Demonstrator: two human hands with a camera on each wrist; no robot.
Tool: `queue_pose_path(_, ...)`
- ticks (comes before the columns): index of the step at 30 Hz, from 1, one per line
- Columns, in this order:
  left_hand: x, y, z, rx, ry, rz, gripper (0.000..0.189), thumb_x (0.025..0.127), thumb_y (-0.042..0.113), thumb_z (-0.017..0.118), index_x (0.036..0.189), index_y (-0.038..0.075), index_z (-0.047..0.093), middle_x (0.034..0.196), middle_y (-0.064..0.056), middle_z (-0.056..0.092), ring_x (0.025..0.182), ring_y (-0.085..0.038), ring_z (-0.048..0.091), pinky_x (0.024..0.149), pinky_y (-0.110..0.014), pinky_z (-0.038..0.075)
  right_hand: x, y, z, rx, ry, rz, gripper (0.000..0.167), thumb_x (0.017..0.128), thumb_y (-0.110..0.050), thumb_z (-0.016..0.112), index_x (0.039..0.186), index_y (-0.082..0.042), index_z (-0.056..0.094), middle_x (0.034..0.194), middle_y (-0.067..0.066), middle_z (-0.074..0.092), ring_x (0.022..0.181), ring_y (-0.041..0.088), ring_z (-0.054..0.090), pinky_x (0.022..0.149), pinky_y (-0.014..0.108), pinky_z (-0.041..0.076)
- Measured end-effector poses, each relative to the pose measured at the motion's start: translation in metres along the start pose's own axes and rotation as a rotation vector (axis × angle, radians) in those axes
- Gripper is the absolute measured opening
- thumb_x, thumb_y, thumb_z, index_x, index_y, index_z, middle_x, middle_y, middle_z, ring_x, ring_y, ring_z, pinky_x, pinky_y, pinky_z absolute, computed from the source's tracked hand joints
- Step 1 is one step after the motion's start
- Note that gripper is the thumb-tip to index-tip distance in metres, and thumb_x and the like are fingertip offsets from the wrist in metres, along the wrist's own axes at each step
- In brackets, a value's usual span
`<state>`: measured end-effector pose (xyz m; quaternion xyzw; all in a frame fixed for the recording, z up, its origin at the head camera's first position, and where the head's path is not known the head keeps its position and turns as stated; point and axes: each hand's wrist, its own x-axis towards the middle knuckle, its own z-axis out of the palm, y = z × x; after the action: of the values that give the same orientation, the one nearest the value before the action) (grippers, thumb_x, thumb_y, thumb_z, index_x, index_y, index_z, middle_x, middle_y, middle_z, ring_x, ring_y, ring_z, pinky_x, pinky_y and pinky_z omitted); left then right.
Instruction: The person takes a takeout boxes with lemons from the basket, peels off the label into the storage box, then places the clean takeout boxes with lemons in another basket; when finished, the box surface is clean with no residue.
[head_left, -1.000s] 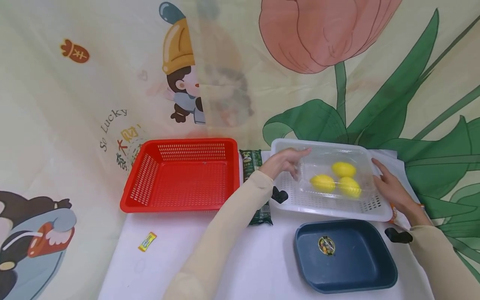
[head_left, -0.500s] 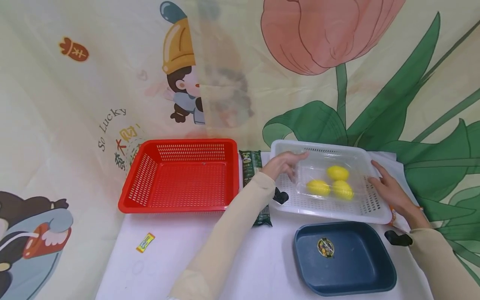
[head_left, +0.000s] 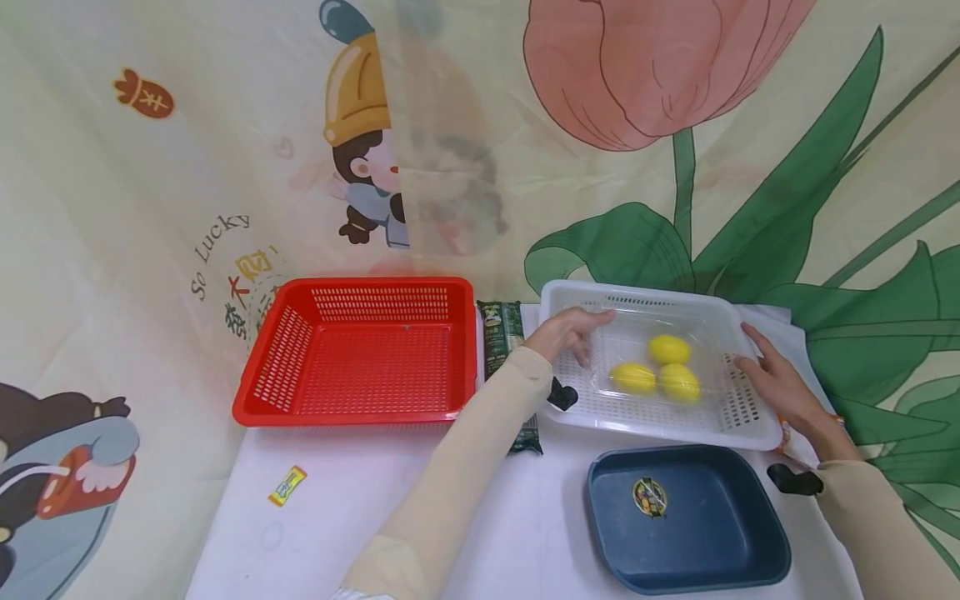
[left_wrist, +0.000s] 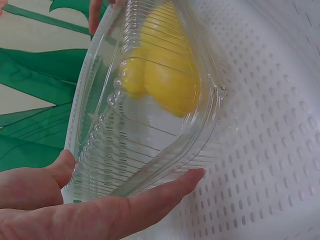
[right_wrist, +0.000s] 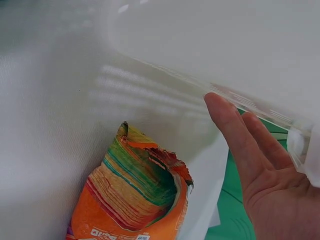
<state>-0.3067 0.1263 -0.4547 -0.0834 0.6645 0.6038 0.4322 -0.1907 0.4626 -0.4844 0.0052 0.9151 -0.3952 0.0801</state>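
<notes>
In the head view a clear plastic container (head_left: 618,350) sits low inside the white perforated basket (head_left: 573,417). Three yellow lemons (head_left: 678,383) show through its walls. My left hand (head_left: 562,332) holds the container's left end. In the left wrist view, digits of that hand (left_wrist: 100,212) lie on either side of that end. My right hand (head_left: 780,383) is at the basket's right rim. In the right wrist view, the fingers of the right hand (right_wrist: 272,185) are straight, with one fingertip right at the rim's edge; the thumb is hidden there.
A red perforated basket (head_left: 360,417) stands on the left. Between the baskets lies a dark green packet (head_left: 501,329), partly behind the left sleeve. A navy tray (head_left: 705,533) is in front, a small yellow packet (head_left: 288,485) at front left, an orange packet (right_wrist: 130,190) near my right hand.
The plastic container with the lemons has shifted left and now appears lower in the white basket. My left hand stays at its left end; the right hand has moved slightly left.
</notes>
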Motion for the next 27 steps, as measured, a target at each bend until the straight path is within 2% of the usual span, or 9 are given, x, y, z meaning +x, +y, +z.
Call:
queue_pose_path(4,0.002,0.001,0.0,0.004,0.016,-0.009,0.082,0.098,0.048,0.063,0.159,0.007,0.025,0.161,-0.029,0.028,0.136,-0.054,0.044,0.105,-0.062,0.046,0.0,0.0,0.0,0.004,0.004,-0.003,0.07,0.111,-0.032,0.035,0.163,-0.017,-0.009,0.147,0.044,0.032,0.077,0.008,0.065,0.058,0.032,0.06)
queue_pose_path(9,0.003,0.003,0.003,-0.04,0.021,-0.02,0.084,0.099,0.046,0.063,0.16,0.006,0.021,0.163,-0.032,0.02,0.142,-0.058,0.032,0.108,-0.067,0.04,-0.002,-0.003,-0.001,0.01,0.01,-0.008,0.07,0.11,-0.032,0.036,0.163,-0.015,-0.008,0.146,0.044,0.032,0.078,0.007,0.065,0.058,0.032,0.06)
queue_pose_path(13,0.003,0.003,0.007,-0.044,0.051,-0.007,0.08,0.099,0.044,0.063,0.157,0.004,0.028,0.162,-0.032,0.022,0.145,-0.057,0.026,0.107,-0.07,0.039,-0.001,-0.004,-0.001,0.004,0.011,-0.008,0.071,0.11,-0.032,0.036,0.163,-0.014,-0.007,0.147,0.044,0.032,0.078,0.008,0.064,0.059,0.032,0.059)
queue_pose_path(19,0.001,0.002,0.011,0.036,0.129,0.003,0.075,0.099,0.048,0.061,0.154,0.004,0.035,0.159,-0.027,0.033,0.138,-0.056,0.04,0.107,-0.066,0.042,0.001,-0.003,0.0,0.005,0.014,0.001,0.07,0.11,-0.033,0.035,0.163,-0.017,-0.008,0.147,0.044,0.032,0.081,0.014,0.066,0.059,0.032,0.06)
queue_pose_path(22,0.001,0.001,0.013,0.009,0.166,-0.004,0.074,0.098,0.047,0.063,0.152,0.003,0.039,0.157,-0.026,0.037,0.139,-0.054,0.041,0.108,-0.065,0.041,0.001,-0.003,0.001,0.013,0.013,0.01,0.071,0.11,-0.034,0.035,0.163,-0.019,-0.01,0.146,0.045,0.033,0.082,0.018,0.068,0.059,0.033,0.06)
queue_pose_path(27,0.001,-0.001,0.016,-0.055,0.183,0.005,0.073,0.097,0.045,0.066,0.149,0.0,0.041,0.155,-0.031,0.037,0.141,-0.055,0.037,0.109,-0.067,0.038,-0.001,-0.002,0.001,0.014,0.013,0.011,0.071,0.11,-0.034,0.036,0.163,-0.021,-0.01,0.147,0.044,0.032,0.084,0.021,0.068,0.059,0.033,0.061)
